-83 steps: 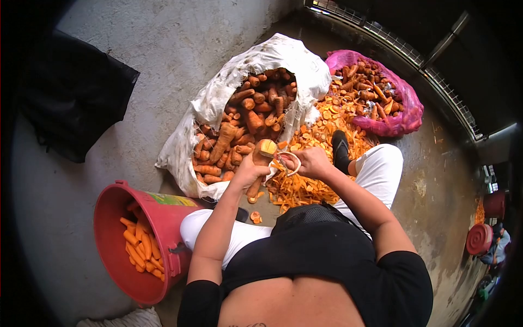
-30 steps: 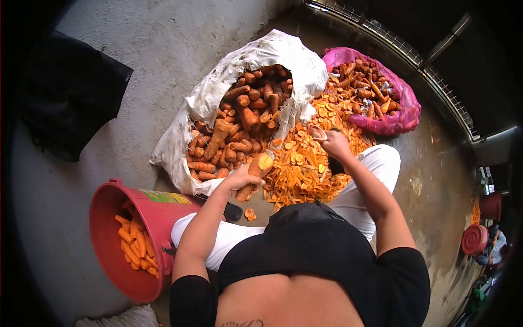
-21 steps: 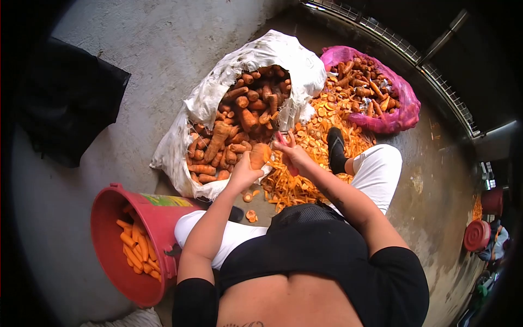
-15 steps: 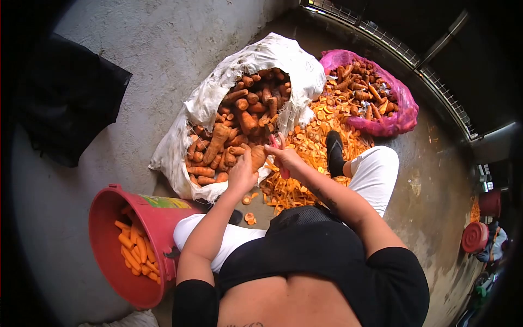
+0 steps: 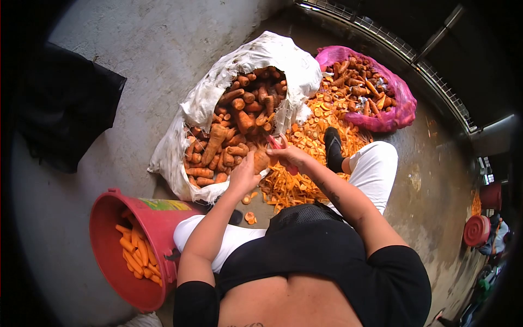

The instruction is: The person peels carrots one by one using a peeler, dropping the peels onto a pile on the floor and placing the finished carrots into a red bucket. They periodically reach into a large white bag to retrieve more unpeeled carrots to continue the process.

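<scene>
Your left hand (image 5: 243,175) wraps a carrot (image 5: 262,160) above the concrete floor (image 5: 430,180), at the white sack's (image 5: 173,163) near edge. Your right hand (image 5: 292,157) clamps a red peeler (image 5: 274,143) against it. Likely hazard: the blade skids off toward your left fingers.

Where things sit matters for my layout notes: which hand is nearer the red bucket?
Left. The left hand, gripping a carrot, is up and right of the bucket; the right hand, holding a peeler, is farther right, over the peels.
</scene>
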A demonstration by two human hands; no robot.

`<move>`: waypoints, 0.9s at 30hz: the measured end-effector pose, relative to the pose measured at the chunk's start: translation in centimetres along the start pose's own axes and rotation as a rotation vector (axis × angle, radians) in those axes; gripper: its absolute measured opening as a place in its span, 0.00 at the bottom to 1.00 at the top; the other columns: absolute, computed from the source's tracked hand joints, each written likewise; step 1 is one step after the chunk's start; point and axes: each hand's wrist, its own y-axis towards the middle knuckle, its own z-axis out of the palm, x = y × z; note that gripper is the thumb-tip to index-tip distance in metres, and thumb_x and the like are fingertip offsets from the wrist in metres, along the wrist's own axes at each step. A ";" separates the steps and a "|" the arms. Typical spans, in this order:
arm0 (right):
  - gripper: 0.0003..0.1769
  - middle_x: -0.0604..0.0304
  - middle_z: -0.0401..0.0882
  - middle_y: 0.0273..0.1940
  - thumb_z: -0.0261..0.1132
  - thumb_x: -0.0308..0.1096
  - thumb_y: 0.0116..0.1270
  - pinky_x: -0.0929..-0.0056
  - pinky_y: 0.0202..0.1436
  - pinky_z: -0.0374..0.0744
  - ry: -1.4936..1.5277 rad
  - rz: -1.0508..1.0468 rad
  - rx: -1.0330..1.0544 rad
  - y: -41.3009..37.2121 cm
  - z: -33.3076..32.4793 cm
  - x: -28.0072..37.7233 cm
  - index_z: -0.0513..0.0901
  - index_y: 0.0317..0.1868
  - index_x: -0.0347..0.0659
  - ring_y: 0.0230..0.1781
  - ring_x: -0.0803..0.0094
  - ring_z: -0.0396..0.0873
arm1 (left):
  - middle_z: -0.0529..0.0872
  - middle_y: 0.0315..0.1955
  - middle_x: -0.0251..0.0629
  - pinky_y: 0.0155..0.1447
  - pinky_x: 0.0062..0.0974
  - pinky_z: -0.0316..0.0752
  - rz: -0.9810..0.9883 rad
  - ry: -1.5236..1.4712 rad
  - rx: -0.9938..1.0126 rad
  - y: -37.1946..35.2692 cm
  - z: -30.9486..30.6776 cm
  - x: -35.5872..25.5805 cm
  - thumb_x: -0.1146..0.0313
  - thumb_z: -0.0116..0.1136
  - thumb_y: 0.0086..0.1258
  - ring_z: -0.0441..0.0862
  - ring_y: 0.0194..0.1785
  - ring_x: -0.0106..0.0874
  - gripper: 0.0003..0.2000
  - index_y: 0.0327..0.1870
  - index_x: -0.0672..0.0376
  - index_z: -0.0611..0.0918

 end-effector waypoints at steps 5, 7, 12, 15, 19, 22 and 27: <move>0.48 0.64 0.76 0.22 0.73 0.41 0.58 0.82 0.19 0.62 -0.053 -0.054 0.068 1.0 -1.0 -1.1 0.55 0.74 0.46 0.15 0.83 0.65 | 0.78 0.49 0.56 0.48 0.46 0.76 -0.046 0.084 0.072 0.1 -0.2 -0.6 0.72 0.62 0.53 0.80 0.48 0.53 0.32 0.60 0.61 0.62; 0.43 0.65 0.75 0.21 0.72 0.41 0.59 0.83 0.19 0.62 -0.193 -0.057 0.043 1.0 -0.3 -1.2 0.61 0.72 0.47 0.15 0.83 0.66 | 0.79 0.48 0.56 0.48 0.46 0.77 -0.096 0.132 0.065 0.2 -0.4 -0.5 0.73 0.62 0.53 0.80 0.47 0.53 0.29 0.58 0.60 0.64; 0.36 0.62 0.80 0.25 0.70 0.49 0.60 0.78 0.22 0.70 -0.337 -0.060 -0.106 -1.5 0.4 2.1 0.70 0.68 0.49 0.15 0.81 0.66 | 0.81 0.38 0.46 0.39 0.36 0.77 -0.186 -0.307 0.054 1.5 2.1 4.6 0.72 0.63 0.52 0.83 0.37 0.41 0.31 0.61 0.60 0.67; 0.25 0.51 0.85 0.35 0.62 0.55 0.65 0.62 0.33 0.78 -0.697 -0.223 -0.379 2.1 -4.5 -1.0 0.81 0.55 0.47 0.26 0.65 0.81 | 0.81 0.34 0.37 0.33 0.26 0.75 -0.241 -0.882 0.231 1.5 0.0 2.9 0.73 0.62 0.54 0.80 0.30 0.28 0.28 0.59 0.60 0.69; 0.24 0.47 0.84 0.35 0.57 0.55 0.68 0.59 0.37 0.79 -0.769 -0.381 -0.482 0.6 -7.0 -3.0 0.83 0.50 0.45 0.33 0.55 0.83 | 0.80 0.33 0.34 0.30 0.21 0.74 -0.229 -1.152 0.294 1.2 -1.3 1.5 0.75 0.63 0.53 0.77 0.28 0.23 0.26 0.56 0.60 0.71; 0.22 0.50 0.84 0.31 0.57 0.55 0.68 0.61 0.35 0.78 -0.942 -0.379 -0.438 -4.1 -5.4 -1.1 0.83 0.49 0.50 0.31 0.54 0.83 | 0.79 0.33 0.34 0.31 0.21 0.74 -0.235 -1.211 0.302 1.2 -1.5 1.5 0.74 0.65 0.53 0.78 0.29 0.23 0.24 0.53 0.60 0.72; 0.19 0.51 0.82 0.30 0.59 0.52 0.68 0.66 0.35 0.78 -1.033 -0.496 -0.374 -5.3 -4.5 -1.5 0.83 0.48 0.48 0.31 0.56 0.82 | 0.80 0.33 0.33 0.34 0.20 0.74 -0.260 -1.227 0.318 1.2 -1.9 0.9 0.74 0.66 0.53 0.78 0.31 0.22 0.23 0.52 0.60 0.73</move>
